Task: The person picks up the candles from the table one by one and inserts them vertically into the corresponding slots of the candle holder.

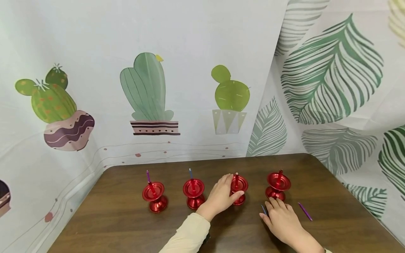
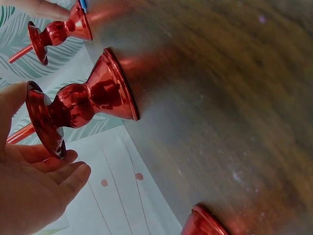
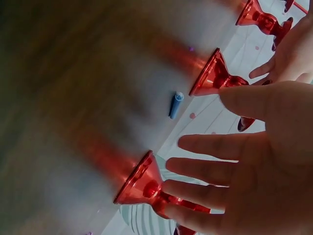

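My left hand (image 1: 219, 197) holds the dish rim of the third red metal candle holder (image 2: 73, 105), thumb on one side and fingers on the other in the left wrist view. The holder stands upright, a thin red stem (image 1: 236, 180) rising from its dish. Palm down, my right hand (image 1: 283, 222) has its fingers outstretched and spread, fingertips close to the base of the fourth red candle holder (image 1: 275, 193). A thin blue candle (image 3: 176, 105) lies on the table beside the right thumb, partly hidden by the hand in the head view.
Two more red holders stand to the left, one with a purple candle (image 1: 148, 175) and one with a blue candle (image 1: 191, 173). A loose purple candle (image 1: 305, 212) lies on the brown table (image 1: 120, 218), right of my right hand. A printed cloth (image 1: 193, 88) hangs behind.
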The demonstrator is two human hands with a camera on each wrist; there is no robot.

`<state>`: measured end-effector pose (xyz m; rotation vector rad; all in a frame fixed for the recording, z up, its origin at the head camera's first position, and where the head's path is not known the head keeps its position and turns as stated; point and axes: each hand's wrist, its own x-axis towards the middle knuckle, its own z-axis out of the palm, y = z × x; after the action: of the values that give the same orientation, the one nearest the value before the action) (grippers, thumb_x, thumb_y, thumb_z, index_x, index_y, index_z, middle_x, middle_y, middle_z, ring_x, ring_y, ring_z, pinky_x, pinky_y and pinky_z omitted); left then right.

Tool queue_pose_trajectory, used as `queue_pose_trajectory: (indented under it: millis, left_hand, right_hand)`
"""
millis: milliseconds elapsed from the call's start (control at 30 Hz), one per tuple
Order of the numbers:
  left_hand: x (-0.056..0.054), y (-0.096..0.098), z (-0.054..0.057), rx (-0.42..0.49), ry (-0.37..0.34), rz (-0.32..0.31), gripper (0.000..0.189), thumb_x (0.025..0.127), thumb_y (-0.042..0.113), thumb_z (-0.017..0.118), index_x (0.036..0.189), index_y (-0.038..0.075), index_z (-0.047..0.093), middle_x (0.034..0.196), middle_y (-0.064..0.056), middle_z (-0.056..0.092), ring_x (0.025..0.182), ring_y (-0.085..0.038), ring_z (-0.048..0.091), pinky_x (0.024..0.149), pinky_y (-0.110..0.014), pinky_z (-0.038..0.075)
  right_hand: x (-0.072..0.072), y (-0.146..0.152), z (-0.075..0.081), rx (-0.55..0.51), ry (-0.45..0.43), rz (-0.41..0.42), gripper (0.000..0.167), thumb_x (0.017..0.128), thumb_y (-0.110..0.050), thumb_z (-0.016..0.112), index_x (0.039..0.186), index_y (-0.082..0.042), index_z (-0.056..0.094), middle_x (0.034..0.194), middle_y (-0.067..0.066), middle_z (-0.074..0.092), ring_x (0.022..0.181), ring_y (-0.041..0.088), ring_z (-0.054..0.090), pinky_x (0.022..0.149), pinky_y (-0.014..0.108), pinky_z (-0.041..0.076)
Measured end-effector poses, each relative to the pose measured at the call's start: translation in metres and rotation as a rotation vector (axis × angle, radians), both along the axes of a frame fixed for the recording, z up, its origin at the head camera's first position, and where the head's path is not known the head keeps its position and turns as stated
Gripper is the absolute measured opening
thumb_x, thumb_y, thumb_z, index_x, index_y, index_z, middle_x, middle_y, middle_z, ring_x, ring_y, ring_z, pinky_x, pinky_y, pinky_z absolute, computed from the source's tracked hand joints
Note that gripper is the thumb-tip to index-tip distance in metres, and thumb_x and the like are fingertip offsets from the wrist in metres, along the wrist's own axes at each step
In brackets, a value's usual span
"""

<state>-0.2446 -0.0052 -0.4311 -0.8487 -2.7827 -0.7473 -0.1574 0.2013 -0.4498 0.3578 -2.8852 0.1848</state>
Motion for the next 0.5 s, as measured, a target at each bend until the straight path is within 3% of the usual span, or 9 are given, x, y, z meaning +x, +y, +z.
queue_pose_trajectory:
  millis: [267,500]
  left_hand:
    - [-0.0013,0.0000,0.0001,0.014,-0.003,-0.005,0.067,0.091,0.041,0.063,0.139,-0.002,0.044,0.140,-0.017,0.047,0.129,-0.030,0.047,0.104,-0.046,0.041]
    - [0.0006,0.0000,-0.0001,0.012,0.010,-0.001,0.066,0.091,0.040,0.064,0.138,-0.003,0.045,0.139,-0.017,0.048,0.128,-0.029,0.047,0.104,-0.045,0.041]
  right_hand:
    - [-0.0030,0.0019,-0.0016,0.039,-0.082,-0.009,0.037,0.085,-0.032,0.072,0.104,0.000,0.068,0.118,0.024,0.060,0.112,0.046,0.053,0.084,0.061,0.045]
    - [-0.0036,0.0000,-0.0054,0.069,0.040,0.055,0.029,0.074,-0.026,0.081,0.089,-0.004,0.070,0.107,0.016,0.064,0.102,0.038,0.057,0.080,0.055,0.048]
